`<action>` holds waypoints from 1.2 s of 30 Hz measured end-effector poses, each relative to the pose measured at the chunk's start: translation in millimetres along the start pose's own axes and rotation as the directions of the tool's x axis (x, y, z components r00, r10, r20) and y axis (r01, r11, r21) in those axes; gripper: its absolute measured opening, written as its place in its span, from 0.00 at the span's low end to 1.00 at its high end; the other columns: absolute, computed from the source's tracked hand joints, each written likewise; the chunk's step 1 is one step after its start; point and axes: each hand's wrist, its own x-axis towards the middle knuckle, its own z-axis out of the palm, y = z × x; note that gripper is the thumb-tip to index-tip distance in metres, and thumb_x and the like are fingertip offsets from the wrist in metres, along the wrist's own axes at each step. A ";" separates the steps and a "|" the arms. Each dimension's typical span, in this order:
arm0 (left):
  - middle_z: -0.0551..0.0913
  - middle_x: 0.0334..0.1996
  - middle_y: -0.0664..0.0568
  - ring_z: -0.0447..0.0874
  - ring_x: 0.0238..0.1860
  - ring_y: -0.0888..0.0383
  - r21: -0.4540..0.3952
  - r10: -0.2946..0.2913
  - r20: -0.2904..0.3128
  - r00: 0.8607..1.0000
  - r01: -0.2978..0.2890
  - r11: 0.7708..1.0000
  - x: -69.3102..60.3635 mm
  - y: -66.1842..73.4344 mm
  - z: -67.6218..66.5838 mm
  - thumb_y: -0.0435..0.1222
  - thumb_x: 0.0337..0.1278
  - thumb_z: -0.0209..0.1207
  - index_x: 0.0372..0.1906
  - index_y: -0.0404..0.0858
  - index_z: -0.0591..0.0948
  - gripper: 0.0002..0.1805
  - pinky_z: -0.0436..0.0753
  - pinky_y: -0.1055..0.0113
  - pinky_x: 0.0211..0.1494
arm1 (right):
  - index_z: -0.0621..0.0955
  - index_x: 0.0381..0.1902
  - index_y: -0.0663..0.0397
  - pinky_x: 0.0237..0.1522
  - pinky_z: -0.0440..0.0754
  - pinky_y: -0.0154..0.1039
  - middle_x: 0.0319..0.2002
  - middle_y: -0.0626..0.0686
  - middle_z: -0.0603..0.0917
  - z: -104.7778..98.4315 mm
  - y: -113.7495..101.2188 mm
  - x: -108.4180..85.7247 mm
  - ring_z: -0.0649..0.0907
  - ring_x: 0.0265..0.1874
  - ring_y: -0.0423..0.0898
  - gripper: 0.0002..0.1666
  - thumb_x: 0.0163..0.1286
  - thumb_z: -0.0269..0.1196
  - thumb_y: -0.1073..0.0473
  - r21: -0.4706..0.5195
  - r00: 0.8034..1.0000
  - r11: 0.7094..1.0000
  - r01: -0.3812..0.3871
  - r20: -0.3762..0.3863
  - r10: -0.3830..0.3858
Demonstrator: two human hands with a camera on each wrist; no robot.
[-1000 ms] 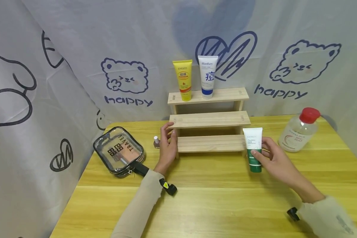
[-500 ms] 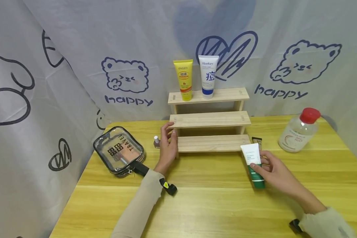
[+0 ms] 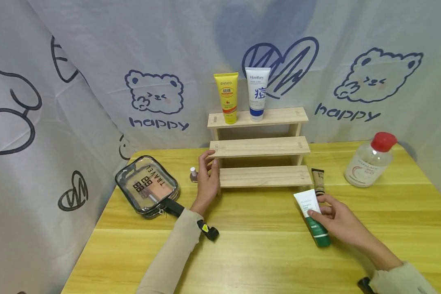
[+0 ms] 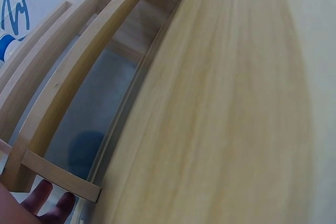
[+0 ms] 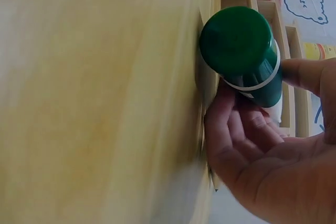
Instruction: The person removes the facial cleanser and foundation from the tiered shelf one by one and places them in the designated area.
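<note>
The right grip (image 3: 341, 220) pinches a green-and-white tube (image 3: 314, 226) between its thumb and curled fingers; the tube leans over the worktop (image 3: 261, 253), cap end toward the person, and whether the cap touches the wood I cannot tell. Across from it, the left grip (image 3: 207, 181) has its fingers slightly spread and resting against the left end of a three-tier wooden stand (image 3: 259, 147). Above and to the right of the left grip, a yellow tube (image 3: 228, 98) and a white-and-blue tube (image 3: 257, 94) stand upright side by side on the top tier, so those two look already placed. The held tube is off the stand, and its placing seems not yet done. Just beyond the right grip is a tan tube (image 3: 318, 179), its lower end hidden; farther off to the right stands a red-capped bottle (image 3: 367, 163). Just left of the left grip is a small bottle (image 3: 193, 174), then a clear pouch (image 3: 147, 185). Whether these too are left to place is unclear.
</note>
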 end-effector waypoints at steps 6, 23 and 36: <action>0.76 0.75 0.47 0.79 0.73 0.48 -0.013 0.044 -0.008 0.999 -0.044 0.999 4.7 -20.2 -0.3 0.43 0.90 0.48 0.76 0.54 0.69 0.20 0.82 0.50 0.70 | 0.68 0.71 0.70 0.37 0.86 0.36 0.53 0.66 0.92 -0.7 1.6 -0.4 0.89 0.42 0.44 0.33 0.83 0.65 0.53 -0.012 0.999 1.000 -0.029 0.017 0.029; 0.75 0.75 0.41 0.78 0.74 0.42 -0.007 0.018 0.002 1.000 -0.018 1.000 -0.1 -2.1 0.0 0.40 0.91 0.46 0.77 0.49 0.68 0.20 0.80 0.43 0.71 | 0.73 0.69 0.67 0.31 0.84 0.37 0.43 0.56 0.87 2.5 1.0 -15.4 0.84 0.34 0.45 0.26 0.82 0.65 0.58 -0.108 1.000 0.994 -0.006 0.015 0.007; 0.77 0.72 0.42 0.79 0.72 0.42 -0.020 0.025 -0.002 1.000 -0.026 0.999 -0.6 -2.0 1.4 0.39 0.90 0.47 0.77 0.49 0.68 0.20 0.80 0.47 0.69 | 0.65 0.74 0.68 0.31 0.92 0.45 0.43 0.59 0.85 -1.6 0.3 -22.7 0.87 0.32 0.49 0.28 0.85 0.61 0.62 0.043 0.994 0.995 -0.084 0.072 0.081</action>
